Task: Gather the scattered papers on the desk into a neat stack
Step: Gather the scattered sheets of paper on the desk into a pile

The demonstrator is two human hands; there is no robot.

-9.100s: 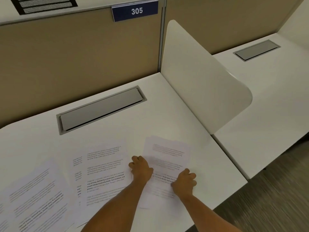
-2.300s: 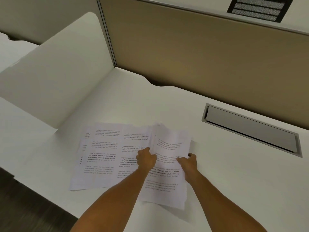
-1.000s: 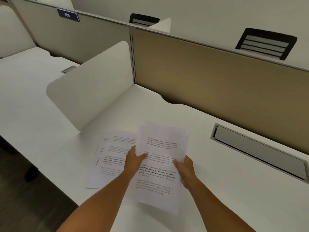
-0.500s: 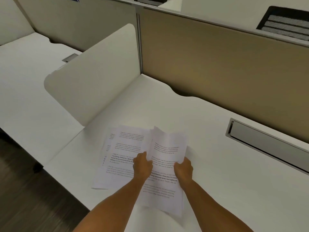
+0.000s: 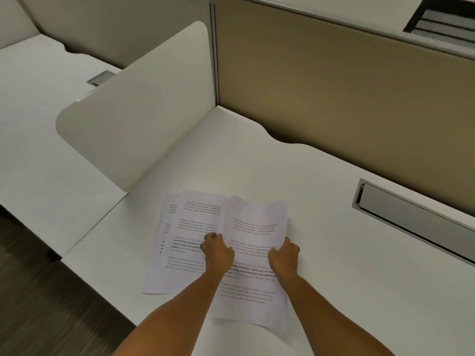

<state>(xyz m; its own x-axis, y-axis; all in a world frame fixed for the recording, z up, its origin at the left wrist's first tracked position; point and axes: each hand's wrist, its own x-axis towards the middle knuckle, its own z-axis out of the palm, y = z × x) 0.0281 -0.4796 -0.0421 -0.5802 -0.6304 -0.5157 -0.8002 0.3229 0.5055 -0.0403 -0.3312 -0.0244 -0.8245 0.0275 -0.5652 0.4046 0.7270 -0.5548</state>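
— Lowered since half a second ago, the held bundle (image 5: 257, 253) now sits closer over the loose sheets (image 5: 180, 240), its far edge just short of the cable hatch (image 5: 411, 217) side of the desk (image 5: 257, 155).

— Grip?

— Left hand (image 5: 218, 253) pinches the bundle's left edge; right hand (image 5: 284, 259) clasps its right edge. Both grasp paper.

— Which step?

— Collecting, I judge. Two or so loose sheets lie fanned left of the bundle, away from the hatch, partly under it.

— Next?

— Probably sliding those under or onto the bundle, then squaring the edges.
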